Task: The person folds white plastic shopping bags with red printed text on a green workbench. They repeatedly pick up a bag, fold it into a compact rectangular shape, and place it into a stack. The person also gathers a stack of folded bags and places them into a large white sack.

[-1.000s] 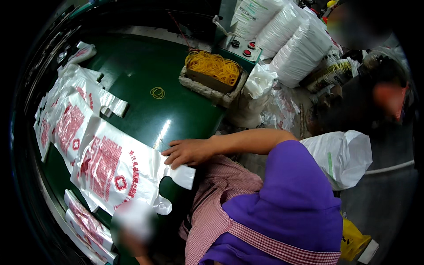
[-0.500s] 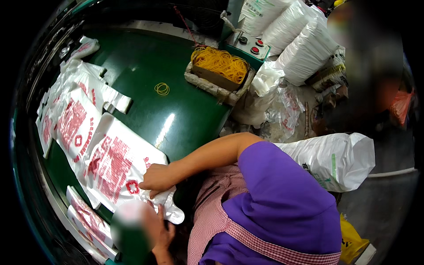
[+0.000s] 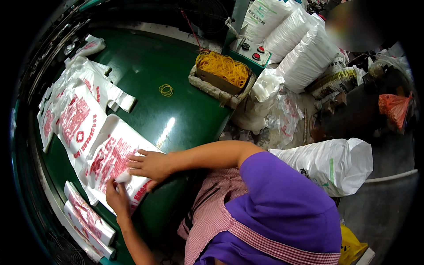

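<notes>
White plastic bags [image 3: 106,152] with red print lie in a layered stack on the green table. The near end of the top one is folded back over itself. My right hand [image 3: 152,165] rests on this bag with its fingers spread. Just nearer, my left hand [image 3: 117,198] has its fingers curled at the bag's folded edge, next to a small bunched white bit of plastic [image 3: 123,177]. Its thumb and fingertips appear closed on the plastic. More printed bags [image 3: 79,117] overlap farther left.
Folded bag bundles [image 3: 88,221] lie at the table's near left edge. A few yellow rubber bands [image 3: 166,90] lie on the green tabletop [image 3: 145,62]. Beyond are a box of rubber bands [image 3: 223,68] and a push-button control box [image 3: 251,52]. Full white sacks [image 3: 304,53] stand at right.
Both hands have moved up and left over the top bag. Its near end, flat before, is now folded over, covering the red emblem. The right hand's fingers have spread.
</notes>
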`<state>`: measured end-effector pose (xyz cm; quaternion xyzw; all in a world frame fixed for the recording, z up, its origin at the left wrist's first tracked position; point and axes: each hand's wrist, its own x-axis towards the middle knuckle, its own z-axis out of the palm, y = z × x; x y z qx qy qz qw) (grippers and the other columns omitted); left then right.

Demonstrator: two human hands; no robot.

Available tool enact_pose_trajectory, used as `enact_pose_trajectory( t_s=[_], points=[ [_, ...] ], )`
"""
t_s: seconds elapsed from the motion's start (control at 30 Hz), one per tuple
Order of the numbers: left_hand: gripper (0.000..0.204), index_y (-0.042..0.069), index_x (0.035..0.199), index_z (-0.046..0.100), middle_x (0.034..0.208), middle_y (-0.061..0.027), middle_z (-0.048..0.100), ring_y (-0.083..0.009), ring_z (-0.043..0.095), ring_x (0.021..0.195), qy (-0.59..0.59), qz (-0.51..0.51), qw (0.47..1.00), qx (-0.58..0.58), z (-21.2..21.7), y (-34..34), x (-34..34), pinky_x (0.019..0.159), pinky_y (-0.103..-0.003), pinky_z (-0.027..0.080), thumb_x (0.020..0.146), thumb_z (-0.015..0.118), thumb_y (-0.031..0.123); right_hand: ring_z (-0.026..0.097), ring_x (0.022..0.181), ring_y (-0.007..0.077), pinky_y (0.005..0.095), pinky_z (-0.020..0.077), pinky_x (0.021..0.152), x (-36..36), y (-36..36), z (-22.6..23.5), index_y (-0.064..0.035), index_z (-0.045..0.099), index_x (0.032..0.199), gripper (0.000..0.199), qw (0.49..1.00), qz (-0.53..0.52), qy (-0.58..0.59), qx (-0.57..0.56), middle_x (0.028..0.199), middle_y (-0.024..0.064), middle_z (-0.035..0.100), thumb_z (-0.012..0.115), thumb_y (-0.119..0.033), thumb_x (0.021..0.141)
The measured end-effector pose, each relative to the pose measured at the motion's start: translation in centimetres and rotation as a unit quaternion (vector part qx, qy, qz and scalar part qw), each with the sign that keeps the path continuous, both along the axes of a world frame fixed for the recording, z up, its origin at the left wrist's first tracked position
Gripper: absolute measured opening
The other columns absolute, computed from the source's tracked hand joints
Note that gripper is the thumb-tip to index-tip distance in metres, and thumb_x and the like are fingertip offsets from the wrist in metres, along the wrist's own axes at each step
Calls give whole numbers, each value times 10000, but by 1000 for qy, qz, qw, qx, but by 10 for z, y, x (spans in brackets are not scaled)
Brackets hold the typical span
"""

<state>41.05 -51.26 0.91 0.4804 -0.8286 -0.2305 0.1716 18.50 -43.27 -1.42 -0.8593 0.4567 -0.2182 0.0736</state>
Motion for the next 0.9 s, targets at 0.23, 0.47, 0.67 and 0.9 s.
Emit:
enact_pose_trajectory(
  t_s=[0.23, 0.47, 0.67, 0.9],
  points=[
    [608, 50, 1267, 472, 1301, -208, 466, -384, 487, 1146, -115, -160, 966, -170, 11, 68, -8, 959, -429, 405, 685, 646, 49, 246, 1357, 388, 493, 225, 1096, -4, 19, -4, -5, 449, 1259, 679, 997, 26, -61, -26, 1412, 218, 343, 680, -402, 758],
    [401, 38, 1070, 591, 1027, -154, 590, -378, 576, 932, -85, -130, 985, -82, 22, 31, -8, 799, -411, 474, 688, 539, -73, 584, 1064, 219, 352, 486, 910, -1, 81, 11, 1, 346, 1361, 577, 604, -123, -644, 453, 1238, 166, 529, 584, -279, 917],
    [345, 58, 982, 652, 1388, -186, 393, -409, 320, 1308, -39, -288, 954, 67, 38, 76, 27, 1089, -459, 228, 651, 626, -36, 589, 1045, 207, 338, 492, 897, -39, 21, -6, -28, 484, 1267, 455, 529, 5, -736, 422, 1156, 118, 590, 577, 7, 823],
    [277, 52, 896, 688, 884, -166, 624, -349, 580, 857, -138, -211, 953, 167, 48, 52, 30, 719, -416, 459, 625, 634, 52, 324, 1344, 334, 448, 288, 1081, -55, 34, -21, -167, 475, 1332, 497, 956, 250, -134, 70, 1437, 133, 381, 477, -41, 852]
  ],
)
